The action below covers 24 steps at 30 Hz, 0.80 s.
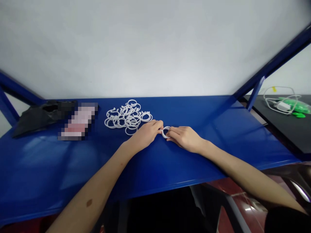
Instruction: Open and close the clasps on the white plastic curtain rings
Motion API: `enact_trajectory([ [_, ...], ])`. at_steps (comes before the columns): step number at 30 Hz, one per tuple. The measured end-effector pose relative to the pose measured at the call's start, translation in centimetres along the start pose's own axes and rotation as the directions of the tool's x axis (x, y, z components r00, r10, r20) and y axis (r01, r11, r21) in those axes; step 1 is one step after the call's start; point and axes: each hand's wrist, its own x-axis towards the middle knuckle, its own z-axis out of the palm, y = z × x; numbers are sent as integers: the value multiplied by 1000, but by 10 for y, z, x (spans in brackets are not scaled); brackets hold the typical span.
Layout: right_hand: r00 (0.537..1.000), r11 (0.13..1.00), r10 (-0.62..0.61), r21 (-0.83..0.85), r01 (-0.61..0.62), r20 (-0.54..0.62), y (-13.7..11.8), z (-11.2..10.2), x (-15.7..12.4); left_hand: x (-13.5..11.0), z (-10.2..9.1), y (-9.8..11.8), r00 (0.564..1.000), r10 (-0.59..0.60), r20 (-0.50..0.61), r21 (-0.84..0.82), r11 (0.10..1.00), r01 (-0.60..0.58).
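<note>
Between my hands are one or more thin white plastic rings, which look like curtain rings, held just over the blue tabletop. The closed fingers of my left hand pinch their left edge. My right hand grips the right edge, its fingers covering that side. How many rings are held I cannot tell. Left of and beyond my left hand lies a loose pile of similar white rings, several of them overlapping, with small knobs on their rims. A small bunch of rings sits at the pile's right side.
The blue table backs onto a pale wall. At its left lie a black plastic bag and a blurred-out pinkish item. Blue metal bars slant at both sides. On a dark surface to the right are a white cable with adapter and a green object.
</note>
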Motion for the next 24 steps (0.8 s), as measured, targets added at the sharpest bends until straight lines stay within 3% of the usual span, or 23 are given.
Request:
enact_trajectory([
  [4, 1000, 1000, 15, -16, -16, -24, 1, 3, -1, 1, -1, 4, 1000, 19, -5, 81, 997, -19],
  [7, 997, 999, 45, -20, -47, -70, 4, 3, -2, 2, -2, 17, 989, 140, -51, 256, 959, -123],
  [10, 991, 996, 76, -27, -80, -108, 6, 2, -3, 3, 2, 28, 979, 205, -20, 391, 903, -181],
  [16, 989, 998, 49, -37, -55, -136, 1, 3, -4, 2, 10, 30, 982, 180, 56, 347, 919, -188],
  [24, 979, 996, 45, -62, -58, -198, -3, 4, -2, 2, 2, 27, 970, 212, 115, 311, 920, -238],
])
